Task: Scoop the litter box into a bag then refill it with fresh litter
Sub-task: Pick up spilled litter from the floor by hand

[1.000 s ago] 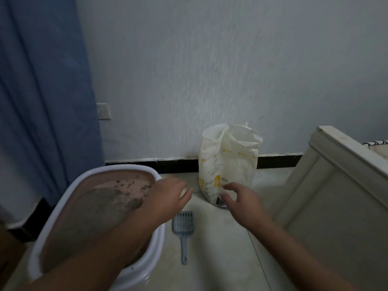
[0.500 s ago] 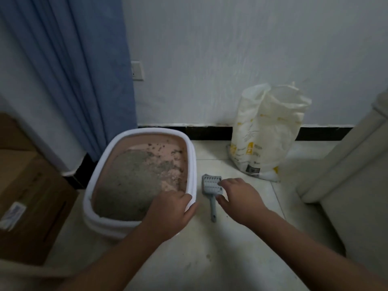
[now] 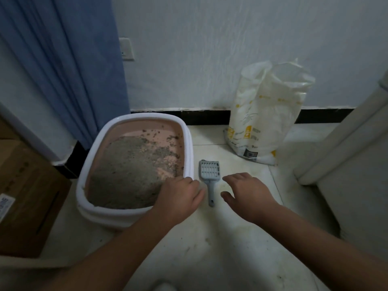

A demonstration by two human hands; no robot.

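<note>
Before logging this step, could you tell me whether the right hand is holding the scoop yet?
No, the right hand hovers open beside the scoop.

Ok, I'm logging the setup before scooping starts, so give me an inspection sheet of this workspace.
Surface: pale tiled floor, stained and speckled.
Job's things: litter box holding grey litter, pink base bare at the far end; grey scoop flat on the floor right of it; white litter bag upright by the wall.
Clutter: cardboard box at left.
Hands: left hand rests on the box's rim; right hand open beside the scoop's handle, holding nothing.
Cables: nothing seen.
Surroundings: blue curtain, wall socket.
</note>
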